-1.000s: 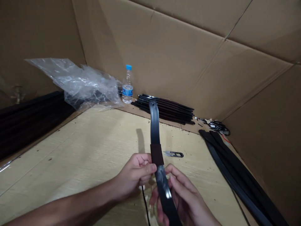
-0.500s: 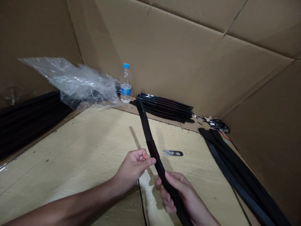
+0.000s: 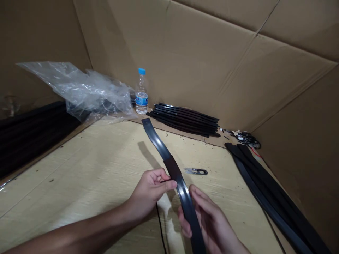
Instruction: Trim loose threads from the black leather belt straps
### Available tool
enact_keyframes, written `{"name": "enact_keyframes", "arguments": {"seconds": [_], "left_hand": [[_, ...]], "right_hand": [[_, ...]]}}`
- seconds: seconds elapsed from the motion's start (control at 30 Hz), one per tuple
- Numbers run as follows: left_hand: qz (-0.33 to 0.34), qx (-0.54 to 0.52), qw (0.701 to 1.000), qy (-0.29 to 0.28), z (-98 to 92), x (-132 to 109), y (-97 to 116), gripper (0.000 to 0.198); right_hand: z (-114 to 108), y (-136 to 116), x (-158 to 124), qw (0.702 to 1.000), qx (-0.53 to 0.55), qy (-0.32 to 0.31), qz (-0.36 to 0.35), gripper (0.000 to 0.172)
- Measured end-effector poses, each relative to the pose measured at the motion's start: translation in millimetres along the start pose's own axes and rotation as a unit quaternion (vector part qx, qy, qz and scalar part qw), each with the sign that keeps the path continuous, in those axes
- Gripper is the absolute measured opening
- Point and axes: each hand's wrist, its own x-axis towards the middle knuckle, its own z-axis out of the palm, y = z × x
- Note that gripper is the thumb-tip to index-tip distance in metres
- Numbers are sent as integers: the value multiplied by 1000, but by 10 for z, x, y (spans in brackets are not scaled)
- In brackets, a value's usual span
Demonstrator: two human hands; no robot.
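Note:
A long black strip [image 3: 156, 141] slants over the table, with a dark wrapped band [image 3: 172, 167] round its middle. My left hand [image 3: 153, 183] pinches a thin black cord [image 3: 160, 225] at the band's lower edge, thumb against the strip; the cord hangs down below it. My right hand [image 3: 203, 215] is cupped round the strip's lower part, fingers behind it and the thumb raised at its right edge. Small thread snips [image 3: 197, 171] lie on the table right of the band.
Behind stand a water bottle [image 3: 141, 95] and a bundle of black strips [image 3: 185, 120]. Clear plastic [image 3: 95, 91] lies at the left over dark material. More black strips [image 3: 265, 187] run along the right edge. Cardboard walls [image 3: 185, 53] surround the table.
The strip has turned, showing its wide shiny face, and its far end has shifted left. My right hand has loosened, its thumb lifting off the strip. My left hand has barely moved.

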Motion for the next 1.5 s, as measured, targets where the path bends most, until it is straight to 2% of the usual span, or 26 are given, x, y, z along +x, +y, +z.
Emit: {"name": "enact_keyframes", "arguments": {"seconds": [0.1,0.23,0.33,0.47,0.63,0.73,0.83,0.93,1.07,1.13,1.27,1.5], "left_hand": [[13,14,1000,19,3,-3,34,35],[12,12,1000,16,9,5,54,33],[-11,-22,999,-34,3,7,33,32],[-30,-74,990,-118,-6,3,-4,35],[-60,-79,984,-146,-15,-10,5,34],[-74,-62,987,-130,-25,-19,19,33],[-67,-46,993,-91,-39,-17,19,32],[-65,-44,995,-58,-54,-2,10,36],[-51,-36,997,-43,-66,18,16,35],[-43,-25,998,-37,-63,22,27,34],[-36,-15,999,-22,-36,28,45,33],[-34,-34,998,-37,-14,42,19,38]], "right_hand": [[29,-62,-18,1000,23,12,3,34],[9,-72,-52,1000,12,12,-2,34],[-71,-13,-69,999,-33,-26,0,40],[-199,78,-57,994,-84,-67,-18,36],[-172,38,-52,985,-130,-117,-3,37],[-113,3,-67,984,-153,-91,1,39],[-83,4,-66,985,-156,-72,-5,39],[-64,9,-53,994,-104,-36,1,39],[-39,-14,-45,999,-46,4,-3,34],[-33,-24,-46,999,-38,11,-17,29],[-35,-18,-49,999,-42,10,-21,38],[-75,59,-40,997,-80,4,-12,39]]}}
